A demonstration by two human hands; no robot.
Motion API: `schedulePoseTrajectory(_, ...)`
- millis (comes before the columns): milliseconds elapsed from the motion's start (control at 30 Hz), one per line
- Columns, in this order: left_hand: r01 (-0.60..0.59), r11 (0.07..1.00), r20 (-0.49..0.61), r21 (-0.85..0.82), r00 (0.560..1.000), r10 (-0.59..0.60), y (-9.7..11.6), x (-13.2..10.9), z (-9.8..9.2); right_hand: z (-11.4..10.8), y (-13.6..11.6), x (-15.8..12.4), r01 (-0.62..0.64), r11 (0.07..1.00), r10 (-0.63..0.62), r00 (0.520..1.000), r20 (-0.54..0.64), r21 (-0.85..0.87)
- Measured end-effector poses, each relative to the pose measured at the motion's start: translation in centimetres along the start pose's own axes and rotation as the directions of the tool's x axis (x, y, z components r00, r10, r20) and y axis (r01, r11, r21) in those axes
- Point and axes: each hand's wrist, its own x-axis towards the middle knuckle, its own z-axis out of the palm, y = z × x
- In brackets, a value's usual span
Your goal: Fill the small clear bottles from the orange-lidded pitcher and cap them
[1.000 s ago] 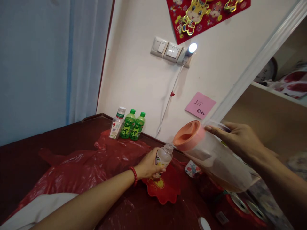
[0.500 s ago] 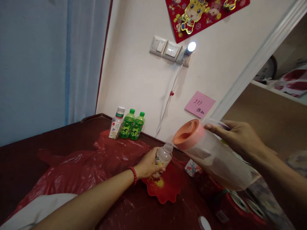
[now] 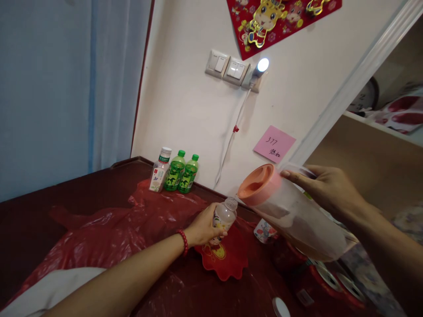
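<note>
The left hand (image 3: pixel 203 229) grips a small bottle (image 3: pixel 224 215) upright on the table (image 3: pixel 99 176); the right hand (image 3: pixel 325 189) clasps a jug (image 3: pixel 291 215) tilted left, spout apparently touching the bottle's mouth.

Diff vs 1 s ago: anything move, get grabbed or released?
Nothing visibly changed apart from a slight camera shift. The left hand still grips the small clear bottle on the red mat; the right hand still holds the tilted pitcher, spout at the bottle's mouth.

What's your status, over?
Left hand grips small clear bottle, uncapped. Right hand tilts pink-lidded pitcher, spout at bottle mouth. Nothing between.
</note>
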Motion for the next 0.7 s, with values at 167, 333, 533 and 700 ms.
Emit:
schedulePoseTrajectory(167, 0.013, 1.0, 0.0, -0.005, 1.0, -0.013, 0.11, 0.04, -0.01, 0.02, 0.03, 0.04, 0.022, 1.0, -0.022, 1.0, 0.007, 0.006)
schedulePoseTrajectory(333, 0.009, 1.0, -0.001, 0.003, 1.0, -0.009, 0.0, -0.05, 0.06, 0.03, 0.06, 0.12, 0.015, 1.0, -0.015, 1.0, 0.002, 0.002)
schedulePoseTrajectory(533, 0.003, 1.0, -0.004, 0.005, 1.0, -0.003, -0.24, -0.07, 0.07, -0.04, -0.02, 0.21, 0.008, 1.0, -0.008, 1.0, 0.006, -0.007)
schedulePoseTrajectory(700, 0.012, 1.0, -0.002, 0.015, 1.0, -0.012, -0.15, -0.09, -0.01, -0.18, -0.09, 0.25, 0.016, 1.0, -0.016, 1.0, -0.012, -0.017)
